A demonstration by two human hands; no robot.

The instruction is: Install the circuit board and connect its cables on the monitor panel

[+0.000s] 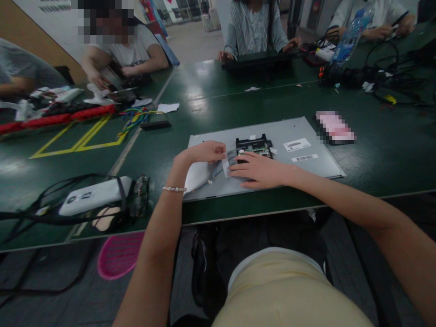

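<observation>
A flat grey display panel (pixel 320 169) lies on the green table in front of me. Two white labels are on its right part. A black bracket with a circuit board (pixel 255 144) sits at its middle, and grey cables (pixel 218 171) run left from it. My left hand (pixel 208 151) is closed, its fingertips pinching the top of a white strip of tape (pixel 225 166) over the cables. My right hand (pixel 260 170) lies flat with fingers stretched, palm down on the panel, its fingertips by the tape and the board's near edge, partly hiding the board.
A pink phone (pixel 335 127) lies beyond the panel's right corner. On the left are a white phone (pixel 95 196), black cables and glasses (pixel 139 196). A pink basket (pixel 119 256) stands below the table edge. Across the table (pixel 204 100) several people work among cables and a water bottle (pixel 349 41).
</observation>
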